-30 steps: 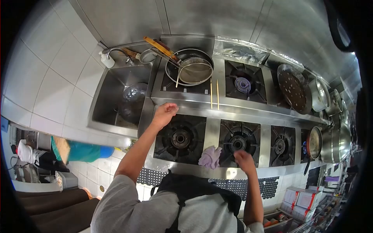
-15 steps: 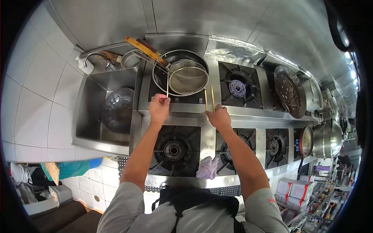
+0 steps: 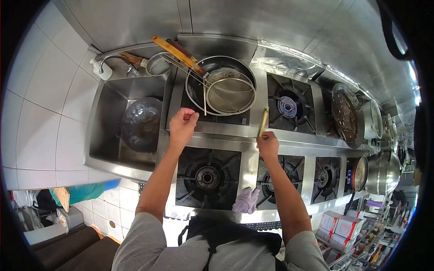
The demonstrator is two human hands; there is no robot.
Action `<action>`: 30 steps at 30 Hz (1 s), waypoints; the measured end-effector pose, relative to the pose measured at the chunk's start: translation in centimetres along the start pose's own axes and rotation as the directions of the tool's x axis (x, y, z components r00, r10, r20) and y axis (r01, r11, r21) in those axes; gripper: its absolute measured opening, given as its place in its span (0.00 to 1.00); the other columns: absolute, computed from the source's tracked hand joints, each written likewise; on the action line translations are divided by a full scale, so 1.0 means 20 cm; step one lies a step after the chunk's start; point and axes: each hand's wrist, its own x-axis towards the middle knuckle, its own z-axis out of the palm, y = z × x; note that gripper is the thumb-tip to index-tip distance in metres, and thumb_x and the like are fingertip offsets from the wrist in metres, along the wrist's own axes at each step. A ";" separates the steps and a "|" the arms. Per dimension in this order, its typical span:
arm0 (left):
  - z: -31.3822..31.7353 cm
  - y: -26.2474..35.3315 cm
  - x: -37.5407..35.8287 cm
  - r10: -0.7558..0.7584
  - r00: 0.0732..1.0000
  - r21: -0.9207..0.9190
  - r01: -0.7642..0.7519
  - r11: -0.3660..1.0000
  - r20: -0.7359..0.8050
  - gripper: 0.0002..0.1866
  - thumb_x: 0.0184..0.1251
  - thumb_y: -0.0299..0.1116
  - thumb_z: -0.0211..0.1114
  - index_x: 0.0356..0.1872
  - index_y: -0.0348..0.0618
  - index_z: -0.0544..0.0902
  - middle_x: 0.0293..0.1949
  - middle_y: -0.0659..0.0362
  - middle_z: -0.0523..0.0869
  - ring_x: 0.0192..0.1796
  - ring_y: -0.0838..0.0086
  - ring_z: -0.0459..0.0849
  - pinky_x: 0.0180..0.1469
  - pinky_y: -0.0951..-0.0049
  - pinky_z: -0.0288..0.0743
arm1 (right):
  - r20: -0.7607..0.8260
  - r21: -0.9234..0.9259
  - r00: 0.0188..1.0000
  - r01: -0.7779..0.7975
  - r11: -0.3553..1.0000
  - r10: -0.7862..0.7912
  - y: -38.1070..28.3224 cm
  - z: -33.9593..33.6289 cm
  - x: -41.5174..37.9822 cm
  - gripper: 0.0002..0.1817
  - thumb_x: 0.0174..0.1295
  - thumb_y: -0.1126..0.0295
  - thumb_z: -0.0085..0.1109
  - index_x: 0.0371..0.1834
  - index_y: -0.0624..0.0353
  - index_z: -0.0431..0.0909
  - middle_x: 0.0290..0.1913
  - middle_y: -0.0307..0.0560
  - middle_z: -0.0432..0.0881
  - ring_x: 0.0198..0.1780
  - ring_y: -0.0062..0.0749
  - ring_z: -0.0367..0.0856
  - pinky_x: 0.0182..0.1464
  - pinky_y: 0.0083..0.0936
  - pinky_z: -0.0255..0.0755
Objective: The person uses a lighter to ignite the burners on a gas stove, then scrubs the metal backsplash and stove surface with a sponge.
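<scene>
My right hand (image 3: 268, 145) grips a pair of yellowish chopsticks (image 3: 263, 121), held together and pointing up over the front edge of the back range. My left hand (image 3: 183, 124) is closed, thumb against curled fingers, with nothing visible in it. It hovers just left of a thin pale stick (image 3: 205, 103) hanging down by the rim of a dark pan (image 3: 194, 88). Across that pan rests a round fine-mesh strainer (image 3: 231, 97), with a wire basket partly beneath it. An orange-yellow handle (image 3: 174, 50) slants from the pan toward the back left.
A lit burner (image 3: 287, 107) lies right of the chopsticks. At left, a steel sink (image 3: 106, 149) holds a dark round wok (image 3: 142, 124). A purple cloth (image 3: 247, 200) lies on the front edge between front burners (image 3: 207, 178). Several pots (image 3: 373, 119) stand far right.
My left hand has come away from the pale stick's lower end, which stays by the pan. In my right hand the chopsticks, earlier spread, are now together. The view has shifted slightly.
</scene>
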 end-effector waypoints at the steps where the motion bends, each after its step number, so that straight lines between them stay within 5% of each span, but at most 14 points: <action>1: -0.02 0.00 0.00 -0.003 1.000 -0.030 0.003 1.000 0.008 0.10 0.71 0.34 0.76 0.43 0.38 0.87 0.33 0.61 0.89 0.32 0.80 0.85 0.40 0.74 0.82 | -0.026 0.150 0.997 -0.072 0.986 0.077 -0.05 -0.06 -0.05 0.14 0.64 0.71 0.70 0.50 0.63 0.82 0.32 0.52 0.90 0.35 0.39 0.91 0.40 0.36 0.83; 3: -0.09 0.03 -0.02 -0.028 0.998 -0.035 0.030 0.999 0.051 0.09 0.74 0.32 0.74 0.46 0.38 0.86 0.36 0.62 0.88 0.36 0.81 0.85 0.41 0.76 0.84 | -0.033 0.297 0.988 -0.135 0.945 0.152 -0.25 -0.16 -0.13 0.13 0.65 0.70 0.70 0.50 0.62 0.83 0.31 0.49 0.89 0.34 0.37 0.90 0.40 0.35 0.82; 5: -0.13 0.03 -0.03 -0.062 0.993 -0.035 0.066 0.997 0.101 0.08 0.77 0.30 0.72 0.48 0.38 0.85 0.39 0.63 0.87 0.40 0.83 0.85 0.42 0.77 0.86 | -0.049 0.432 0.996 0.088 0.898 -0.075 -0.45 -0.21 -0.23 0.13 0.65 0.71 0.71 0.51 0.62 0.83 0.30 0.46 0.88 0.30 0.26 0.87 0.36 0.28 0.80; 7: -0.13 0.02 -0.04 -0.065 0.992 -0.142 0.080 0.987 0.110 0.07 0.77 0.29 0.72 0.48 0.38 0.85 0.40 0.64 0.87 0.40 0.82 0.85 0.43 0.77 0.86 | 0.129 0.385 0.984 0.062 0.921 -0.120 -0.71 -0.28 -0.24 0.14 0.65 0.73 0.71 0.52 0.63 0.83 0.31 0.47 0.88 0.30 0.26 0.86 0.36 0.28 0.80; 12: -0.11 0.06 -0.07 -0.058 0.993 -0.194 0.077 0.978 0.102 0.08 0.77 0.31 0.73 0.47 0.38 0.85 0.38 0.63 0.88 0.39 0.83 0.85 0.42 0.77 0.85 | 0.330 0.302 0.936 0.019 0.953 -0.123 -0.95 -0.12 -0.03 0.17 0.59 0.69 0.73 0.50 0.64 0.85 0.32 0.51 0.89 0.38 0.37 0.90 0.45 0.33 0.82; 14: -0.12 0.07 -0.09 -0.042 0.995 -0.211 0.060 0.976 0.090 0.09 0.76 0.32 0.74 0.45 0.38 0.85 0.37 0.62 0.88 0.36 0.82 0.85 0.41 0.77 0.84 | 0.340 0.194 0.924 0.115 0.974 -0.176 -1.02 -0.07 0.00 0.18 0.55 0.65 0.72 0.47 0.64 0.87 0.34 0.56 0.90 0.42 0.49 0.92 0.48 0.40 0.83; 18: -0.14 0.05 -0.14 -0.025 0.991 -0.225 0.054 0.973 0.128 0.10 0.76 0.33 0.74 0.46 0.37 0.85 0.37 0.62 0.89 0.37 0.83 0.85 0.41 0.76 0.84 | 0.410 0.057 0.878 0.248 0.967 -0.249 -1.09 0.04 0.11 0.17 0.56 0.66 0.71 0.45 0.66 0.86 0.30 0.53 0.90 0.34 0.42 0.92 0.42 0.36 0.83; 20: -0.14 0.05 -0.15 -0.031 0.989 -0.238 0.065 0.969 0.145 0.10 0.77 0.33 0.74 0.46 0.37 0.85 0.37 0.62 0.89 0.37 0.83 0.85 0.42 0.76 0.84 | 0.470 -0.014 0.845 0.296 0.955 -0.255 -1.14 0.10 0.15 0.17 0.56 0.64 0.71 0.44 0.66 0.87 0.28 0.56 0.90 0.35 0.51 0.92 0.45 0.41 0.83; 24: -0.12 0.06 -0.13 -0.044 0.987 -0.221 0.077 0.972 0.153 0.07 0.78 0.30 0.72 0.47 0.39 0.85 0.39 0.63 0.88 0.39 0.83 0.85 0.43 0.77 0.84 | 0.384 -0.001 0.884 0.290 0.957 -0.267 -1.21 0.17 0.21 0.17 0.59 0.61 0.73 0.43 0.65 0.87 0.38 0.65 0.89 0.47 0.63 0.90 0.54 0.50 0.82; 26: -0.12 0.10 -0.06 -0.061 0.985 -0.245 0.099 0.964 0.159 0.05 0.78 0.29 0.71 0.47 0.41 0.85 0.41 0.64 0.88 0.41 0.83 0.85 0.44 0.78 0.84 | 0.075 0.060 0.892 0.443 0.894 -0.447 -1.20 0.14 0.13 0.20 0.64 0.59 0.72 0.47 0.66 0.86 0.37 0.64 0.87 0.46 0.63 0.89 0.51 0.53 0.81; 29: -0.18 0.15 0.20 -0.077 0.993 -0.241 0.097 0.966 0.090 0.10 0.76 0.33 0.74 0.49 0.39 0.84 0.41 0.64 0.88 0.42 0.84 0.85 0.43 0.79 0.82 | 0.328 0.239 0.775 0.484 0.841 -0.540 -1.05 -0.06 -0.10 0.19 0.67 0.57 0.70 0.50 0.61 0.84 0.37 0.58 0.86 0.43 0.60 0.87 0.47 0.49 0.81; 30: -0.19 0.11 0.32 -0.156 0.987 -0.263 0.161 0.951 0.040 0.19 0.76 0.42 0.74 0.56 0.39 0.82 0.48 0.60 0.88 0.49 0.78 0.86 0.53 0.72 0.81 | 0.455 0.263 0.727 0.441 0.858 -0.514 -0.96 -0.13 -0.18 0.17 0.68 0.58 0.69 0.50 0.59 0.83 0.37 0.57 0.86 0.42 0.59 0.87 0.46 0.47 0.80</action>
